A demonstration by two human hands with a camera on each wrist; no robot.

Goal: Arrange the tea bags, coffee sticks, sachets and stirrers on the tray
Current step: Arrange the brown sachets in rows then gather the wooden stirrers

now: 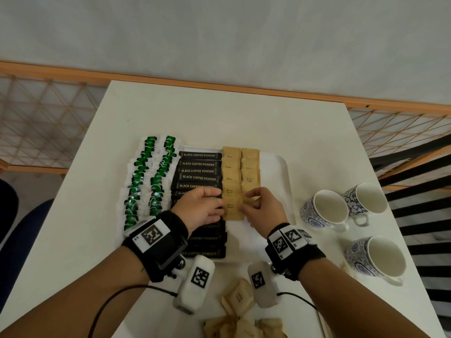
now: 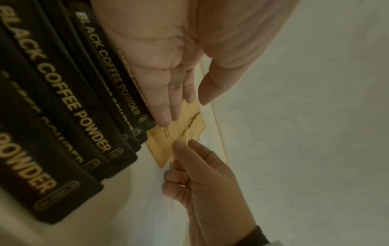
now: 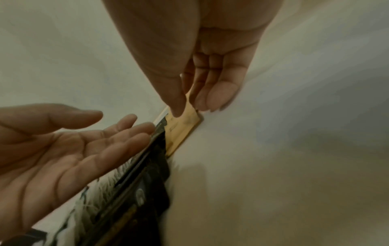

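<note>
Two hands meet over the tray: the right hand pinches a brown sugar sachet in its fingers, while the left hand lies flat, fingers straight, on the coffee sticks.

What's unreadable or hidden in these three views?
- Head view: the left hand and its wristband cover several black coffee sticks in the near half of the column.
- Head view: the loose brown sugar sachets are cut off by the bottom edge, so no count.
- Head view: no stirrers can be made out.
- Right wrist view: print on the sachet under the right hand is blurred.
</note>
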